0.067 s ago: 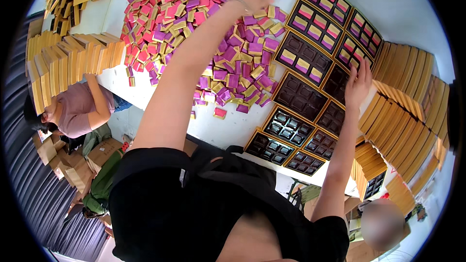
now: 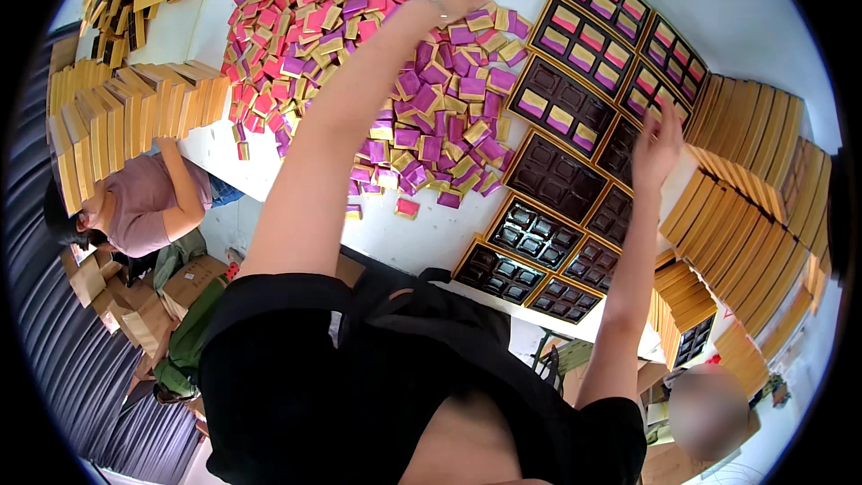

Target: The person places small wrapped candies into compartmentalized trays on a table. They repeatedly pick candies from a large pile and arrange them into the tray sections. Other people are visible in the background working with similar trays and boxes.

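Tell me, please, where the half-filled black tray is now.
In the head view, the half-filled black tray lies upper right of centre, between a filled tray above and an empty tray below, with the heap of packets to its left.

We see small rectangular pieces (image 2: 424, 99), wrapped in gold with pink or purple, heaped loosely across the worktop (image 2: 395, 238). Beside them our black, gold-edged trays (image 2: 549, 178) lie in two columns: far ones filled, one holding three pieces, nearer ones bare.
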Available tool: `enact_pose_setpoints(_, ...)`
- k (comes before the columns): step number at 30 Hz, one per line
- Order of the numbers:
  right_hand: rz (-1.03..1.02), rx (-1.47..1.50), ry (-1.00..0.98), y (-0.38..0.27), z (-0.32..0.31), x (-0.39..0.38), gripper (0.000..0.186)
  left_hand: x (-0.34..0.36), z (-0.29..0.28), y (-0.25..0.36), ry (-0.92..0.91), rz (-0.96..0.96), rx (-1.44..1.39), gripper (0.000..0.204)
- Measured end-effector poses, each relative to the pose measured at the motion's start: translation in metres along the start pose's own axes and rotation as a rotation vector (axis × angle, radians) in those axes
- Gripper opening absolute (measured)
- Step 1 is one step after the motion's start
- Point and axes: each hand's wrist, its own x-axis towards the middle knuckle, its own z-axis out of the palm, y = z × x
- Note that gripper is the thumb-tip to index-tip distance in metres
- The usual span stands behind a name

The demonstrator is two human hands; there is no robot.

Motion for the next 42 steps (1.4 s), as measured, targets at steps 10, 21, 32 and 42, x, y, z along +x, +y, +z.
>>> enact_pose_setpoints(10,-0.355,0.120,-0.269,-0.152,0.162,0.064,0.028,-0.032,-0.036,-0.031,-0.456,-0.017,-0.063,0.054)
enact_pose_setpoints(21,-0.294,-0.072,-0.336,-0.176,0.174,0.064,0.024,-0.005,-0.034,-0.026,-0.476,0.185,0.223,0.032)
enact_pose_setpoints(32,0.642,1.226,-0.398,-0.112,0.095,0.037,0.023,-0.001,-0.037,-0.025,-0.495,-0.403,-1.043,0.028)
enact_pose_setpoints(42,0.778,0.604,-0.214,-0.057,0.058,-0.019,0.021,0.002,-0.049,0.105,-0.468,0.447,-0.658,0.028)
